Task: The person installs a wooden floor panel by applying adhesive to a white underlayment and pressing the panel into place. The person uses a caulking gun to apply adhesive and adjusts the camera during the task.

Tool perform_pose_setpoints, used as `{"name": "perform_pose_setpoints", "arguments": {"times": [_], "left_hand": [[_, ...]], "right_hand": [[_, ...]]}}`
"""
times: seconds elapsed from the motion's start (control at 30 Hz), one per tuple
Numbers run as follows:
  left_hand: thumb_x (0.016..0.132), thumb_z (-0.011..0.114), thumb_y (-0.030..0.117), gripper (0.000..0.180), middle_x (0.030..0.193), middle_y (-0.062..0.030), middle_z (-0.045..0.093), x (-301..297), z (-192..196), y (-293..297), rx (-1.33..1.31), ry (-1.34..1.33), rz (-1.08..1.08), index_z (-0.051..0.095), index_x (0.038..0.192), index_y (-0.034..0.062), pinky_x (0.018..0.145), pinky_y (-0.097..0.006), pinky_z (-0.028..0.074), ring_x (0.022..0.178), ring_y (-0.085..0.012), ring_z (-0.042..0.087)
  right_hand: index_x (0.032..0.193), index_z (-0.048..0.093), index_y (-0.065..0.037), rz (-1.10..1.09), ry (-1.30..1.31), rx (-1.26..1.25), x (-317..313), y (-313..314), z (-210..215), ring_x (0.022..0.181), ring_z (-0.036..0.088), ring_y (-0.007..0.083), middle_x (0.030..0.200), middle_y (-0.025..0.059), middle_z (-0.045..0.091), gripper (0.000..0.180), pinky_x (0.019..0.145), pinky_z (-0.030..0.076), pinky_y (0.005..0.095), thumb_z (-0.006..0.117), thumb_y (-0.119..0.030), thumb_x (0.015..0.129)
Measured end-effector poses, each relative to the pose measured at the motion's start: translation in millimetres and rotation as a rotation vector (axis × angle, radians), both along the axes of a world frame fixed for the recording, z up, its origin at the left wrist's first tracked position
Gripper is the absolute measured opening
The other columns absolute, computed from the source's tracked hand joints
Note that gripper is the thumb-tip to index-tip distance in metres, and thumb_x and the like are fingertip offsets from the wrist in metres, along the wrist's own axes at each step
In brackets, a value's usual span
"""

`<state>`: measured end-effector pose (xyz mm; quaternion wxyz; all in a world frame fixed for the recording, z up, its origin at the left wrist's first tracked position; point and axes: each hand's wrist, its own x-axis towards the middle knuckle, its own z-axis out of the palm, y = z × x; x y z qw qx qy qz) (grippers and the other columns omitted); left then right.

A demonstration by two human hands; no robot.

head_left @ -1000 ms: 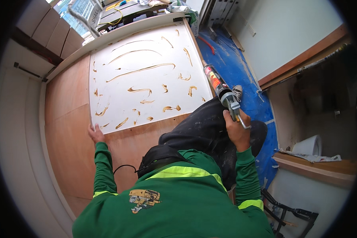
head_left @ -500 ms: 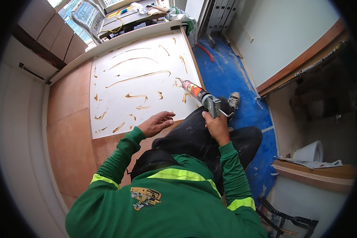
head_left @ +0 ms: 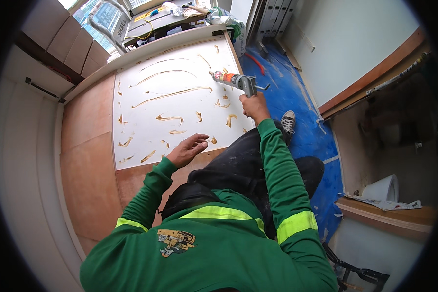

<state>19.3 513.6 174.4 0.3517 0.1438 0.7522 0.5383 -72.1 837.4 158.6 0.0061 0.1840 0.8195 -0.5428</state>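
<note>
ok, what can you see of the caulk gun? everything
The caulk gun is grey and metal-looking, loaded with a tube with a red, orange and yellow label. Gripped by the right hand, it points left over the white board, a bent rod behind. Can't tell if its tip touches the board.

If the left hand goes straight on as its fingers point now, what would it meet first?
Probably the brown smear on the white panel, just beyond the left hand, though depth is unclear and the hand may pass above.
</note>
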Motion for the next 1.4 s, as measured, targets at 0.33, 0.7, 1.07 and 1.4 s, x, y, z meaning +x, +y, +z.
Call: {"name": "perform_pose_setpoints", "arguments": {"times": [0.33,0.7,1.07,1.4], "left_hand": [[0.116,0.060,0.039,0.050,0.144,-0.0140,0.066,15.2,3.2,-18.0,-0.026,-0.019,0.044,0.058,0.154,0.0051,0.116,-0.037,0.049,0.136,-0.0221,0.061],[0.115,0.061,0.039,0.054,0.143,-0.0172,0.067,0.8,4.9,21.8,0.036,0.002,-0.026,0.056,0.155,0.0026,0.113,-0.042,0.052,0.133,-0.0278,0.064],[0.116,0.061,0.037,0.052,0.143,-0.0152,0.067,18.7,-2.9,-0.8,0.028,-0.018,0.061,0.055,0.155,0.0046,0.112,-0.039,0.051,0.129,-0.0241,0.064],[0.116,0.060,0.040,0.054,0.142,-0.0190,0.066,4.2,-14.1,7.0,0.044,-0.009,0.045,0.054,0.157,0.0066,0.108,-0.041,0.054,0.125,-0.0270,0.066]], "right_hand": [[0.102,0.074,0.004,0.113,-0.060,0.131,55.9,18.4,25.3,0.083,0.076,0.0415,0.086,0.0243,0.076,0.030,0.076,0.058,0.0487,0.067,-0.024,0.093],[0.102,0.073,-0.006,0.231,0.047,0.282,19.7,-19.8,-35.2,0.084,0.072,0.0368,0.088,0.0198,0.073,0.021,0.079,0.056,0.0476,0.073,-0.027,0.097],[0.102,0.071,-0.008,0.668,0.136,0.848,-34.5,-44.8,-30.0,0.103,0.077,0.0383,0.102,0.0184,0.079,0.009,0.097,0.056,0.0500,0.064,-0.012,0.098],[0.099,0.074,0.001,0.071,0.283,-0.128,51.8,-52.2,-24.1,0.070,0.070,0.0204,0.079,0.0102,0.073,0.027,0.067,0.054,0.0385,0.076,-0.026,0.102]]}}
